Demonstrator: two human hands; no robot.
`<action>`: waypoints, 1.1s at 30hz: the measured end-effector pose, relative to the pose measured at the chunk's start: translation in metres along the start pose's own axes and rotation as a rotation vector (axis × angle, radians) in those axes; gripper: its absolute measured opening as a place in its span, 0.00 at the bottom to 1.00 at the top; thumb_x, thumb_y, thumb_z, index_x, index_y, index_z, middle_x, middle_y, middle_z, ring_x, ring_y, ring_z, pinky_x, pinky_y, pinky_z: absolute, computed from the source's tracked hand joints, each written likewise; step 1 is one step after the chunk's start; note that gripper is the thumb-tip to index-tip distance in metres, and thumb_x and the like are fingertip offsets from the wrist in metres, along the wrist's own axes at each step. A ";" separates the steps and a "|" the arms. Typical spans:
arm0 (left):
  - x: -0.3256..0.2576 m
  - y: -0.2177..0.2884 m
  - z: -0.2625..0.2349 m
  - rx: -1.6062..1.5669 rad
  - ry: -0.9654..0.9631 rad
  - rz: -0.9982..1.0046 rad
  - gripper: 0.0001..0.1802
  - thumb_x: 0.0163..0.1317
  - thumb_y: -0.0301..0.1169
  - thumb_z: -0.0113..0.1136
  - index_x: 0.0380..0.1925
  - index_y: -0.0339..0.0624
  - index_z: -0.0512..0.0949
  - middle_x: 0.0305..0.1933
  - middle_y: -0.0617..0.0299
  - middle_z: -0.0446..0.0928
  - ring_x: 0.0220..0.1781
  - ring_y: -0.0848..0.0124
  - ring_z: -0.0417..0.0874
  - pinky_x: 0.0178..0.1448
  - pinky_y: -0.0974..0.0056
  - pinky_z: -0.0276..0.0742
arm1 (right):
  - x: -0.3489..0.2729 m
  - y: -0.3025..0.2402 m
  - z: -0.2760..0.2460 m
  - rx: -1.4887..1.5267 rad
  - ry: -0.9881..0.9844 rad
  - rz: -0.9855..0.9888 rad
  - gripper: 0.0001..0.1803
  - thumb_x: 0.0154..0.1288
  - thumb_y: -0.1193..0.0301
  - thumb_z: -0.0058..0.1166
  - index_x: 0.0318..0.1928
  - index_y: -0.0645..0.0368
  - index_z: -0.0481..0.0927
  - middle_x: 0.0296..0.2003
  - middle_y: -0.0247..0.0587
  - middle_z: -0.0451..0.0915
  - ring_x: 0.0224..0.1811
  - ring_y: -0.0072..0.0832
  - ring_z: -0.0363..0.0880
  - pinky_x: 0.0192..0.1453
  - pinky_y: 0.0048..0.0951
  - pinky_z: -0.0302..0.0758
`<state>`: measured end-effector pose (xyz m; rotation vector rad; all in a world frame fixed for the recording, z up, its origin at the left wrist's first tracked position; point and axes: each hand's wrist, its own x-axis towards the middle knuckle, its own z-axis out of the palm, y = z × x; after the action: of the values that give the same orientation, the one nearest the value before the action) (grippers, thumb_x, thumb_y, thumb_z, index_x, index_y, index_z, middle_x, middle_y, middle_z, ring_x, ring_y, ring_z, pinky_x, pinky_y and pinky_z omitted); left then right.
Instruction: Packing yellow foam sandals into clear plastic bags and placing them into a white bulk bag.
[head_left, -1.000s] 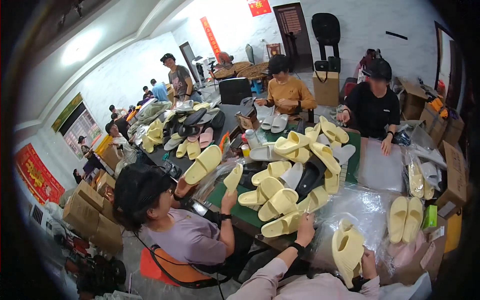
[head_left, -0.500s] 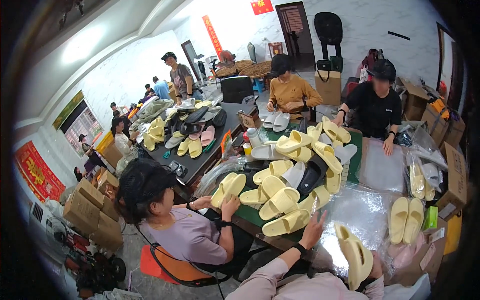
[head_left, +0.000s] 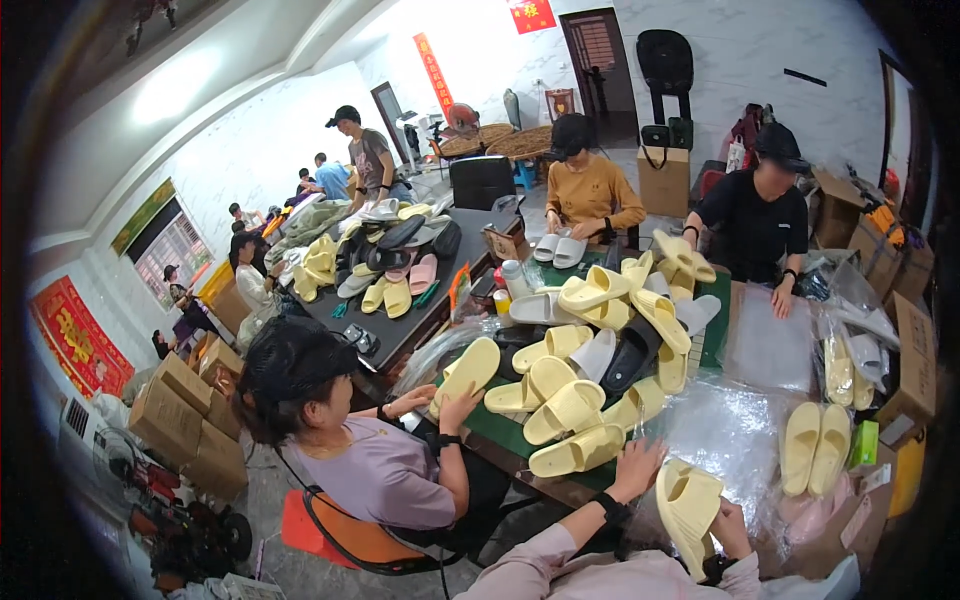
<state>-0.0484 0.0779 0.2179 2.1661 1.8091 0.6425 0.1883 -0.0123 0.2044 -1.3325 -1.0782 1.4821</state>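
Observation:
My right hand (head_left: 732, 528) grips a pair of pale yellow slippers (head_left: 690, 508), apparently stacked together and tilted at the near edge of the table. To its left, my left hand (head_left: 637, 470) has bent fingers at a thin piece of clear plastic, which looks like a bag; the fingertips are partly blurred. Beyond that hand lies a heap of slippers (head_left: 570, 408), mostly pale yellow with some grey and black. Flat clear plastic bags (head_left: 715, 425) spread over the table just past the held slippers.
Close on the left, a seated co-worker (head_left: 370, 460) handles a yellow slipper (head_left: 467, 378). Two others work across the table. Another yellow pair (head_left: 815, 450) lies at right beside a small green box (head_left: 864, 443). Cardboard boxes (head_left: 908, 355) line the right side; a second table (head_left: 400, 330) holds more slippers.
The slippers in my right hand have turned and shifted slightly left. My left hand has lowered, its fingers drawing together. The co-worker in black has lifted a yellow pair from the heap.

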 end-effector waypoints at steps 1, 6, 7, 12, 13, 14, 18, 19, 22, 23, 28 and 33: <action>0.002 0.005 -0.008 -0.005 -0.113 -0.032 0.21 0.66 0.43 0.44 0.55 0.48 0.69 0.51 0.53 0.70 0.51 0.55 0.68 0.53 0.50 0.64 | -0.002 -0.009 0.004 -0.105 -0.015 0.022 0.11 0.65 0.71 0.50 0.41 0.65 0.80 0.38 0.34 0.80 0.38 0.16 0.74 0.42 0.21 0.72; 0.002 0.020 -0.019 0.062 -0.082 0.052 0.22 0.66 0.43 0.42 0.55 0.43 0.69 0.51 0.54 0.70 0.51 0.57 0.68 0.52 0.51 0.63 | 0.002 -0.010 0.009 -0.165 0.097 -0.184 0.09 0.64 0.74 0.49 0.39 0.68 0.79 0.37 0.35 0.78 0.40 0.19 0.73 0.43 0.20 0.69; 0.003 0.024 -0.020 0.041 -0.091 0.019 0.24 0.66 0.43 0.42 0.56 0.41 0.68 0.50 0.54 0.71 0.50 0.57 0.70 0.49 0.52 0.64 | 0.002 -0.013 0.011 -0.144 0.145 -0.221 0.09 0.63 0.76 0.48 0.39 0.68 0.78 0.37 0.37 0.77 0.41 0.20 0.73 0.44 0.20 0.68; 0.006 0.029 -0.011 -0.157 -0.012 0.019 0.25 0.67 0.43 0.39 0.58 0.38 0.64 0.55 0.50 0.70 0.51 0.54 0.72 0.49 0.50 0.66 | -0.001 -0.034 0.027 -0.091 0.251 -0.281 0.08 0.62 0.79 0.46 0.38 0.70 0.77 0.39 0.39 0.75 0.43 0.23 0.73 0.45 0.23 0.68; 0.008 0.029 -0.011 -0.157 -0.013 0.020 0.25 0.67 0.43 0.39 0.58 0.38 0.64 0.55 0.50 0.70 0.51 0.54 0.72 0.49 0.50 0.66 | 0.003 -0.024 0.024 -0.092 0.275 -0.288 0.08 0.62 0.79 0.46 0.39 0.70 0.77 0.38 0.41 0.75 0.42 0.26 0.74 0.45 0.24 0.69; 0.011 0.029 -0.011 -0.243 -0.069 -0.051 0.25 0.67 0.42 0.40 0.59 0.38 0.63 0.55 0.50 0.70 0.51 0.55 0.72 0.50 0.50 0.67 | 0.006 -0.014 0.019 -0.095 0.299 -0.296 0.09 0.61 0.79 0.47 0.40 0.70 0.76 0.38 0.43 0.75 0.41 0.30 0.74 0.44 0.26 0.69; 0.007 0.039 -0.012 -0.145 -0.005 0.079 0.25 0.67 0.38 0.42 0.62 0.41 0.60 0.57 0.50 0.69 0.56 0.55 0.71 0.56 0.52 0.66 | 0.011 0.003 0.008 -0.500 0.331 -0.388 0.12 0.56 0.78 0.50 0.42 0.70 0.75 0.39 0.50 0.74 0.40 0.41 0.74 0.45 0.33 0.69; 0.005 0.041 -0.014 -0.144 -0.004 0.079 0.25 0.67 0.38 0.42 0.62 0.41 0.60 0.57 0.50 0.69 0.56 0.55 0.71 0.56 0.52 0.66 | 0.010 0.003 0.010 -0.693 0.333 -0.519 0.12 0.53 0.77 0.51 0.40 0.69 0.75 0.38 0.52 0.73 0.41 0.45 0.72 0.46 0.37 0.68; 0.001 0.042 -0.016 0.120 0.121 0.269 0.28 0.65 0.36 0.44 0.66 0.50 0.56 0.64 0.51 0.62 0.62 0.54 0.65 0.61 0.53 0.62 | -0.004 -0.026 0.031 -0.946 0.243 -0.612 0.12 0.49 0.74 0.55 0.35 0.67 0.74 0.38 0.53 0.71 0.43 0.49 0.68 0.47 0.43 0.65; 0.002 0.042 -0.016 0.119 0.123 0.271 0.28 0.65 0.36 0.44 0.66 0.50 0.56 0.64 0.51 0.62 0.62 0.54 0.65 0.61 0.53 0.62 | -0.007 -0.036 0.038 -1.003 0.156 -0.574 0.11 0.47 0.73 0.56 0.32 0.65 0.73 0.38 0.52 0.70 0.44 0.49 0.67 0.48 0.45 0.63; 0.005 0.044 -0.020 0.089 0.112 0.436 0.30 0.63 0.36 0.48 0.66 0.57 0.56 0.66 0.52 0.59 0.67 0.52 0.59 0.67 0.47 0.52 | -0.001 -0.020 0.043 -1.140 0.143 -0.576 0.13 0.48 0.71 0.58 0.34 0.64 0.72 0.41 0.55 0.68 0.48 0.49 0.64 0.51 0.45 0.60; -0.008 0.055 -0.021 0.044 0.154 0.508 0.33 0.58 0.37 0.53 0.66 0.64 0.57 0.70 0.53 0.53 0.70 0.48 0.51 0.68 0.40 0.46 | 0.005 -0.019 0.050 -1.103 0.173 -0.543 0.14 0.50 0.70 0.56 0.37 0.63 0.73 0.44 0.53 0.68 0.50 0.50 0.64 0.54 0.47 0.58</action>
<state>-0.0117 0.0574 0.2605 2.6949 1.3384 0.8999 0.1389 -0.0051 0.2239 -1.6035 -2.0577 0.2941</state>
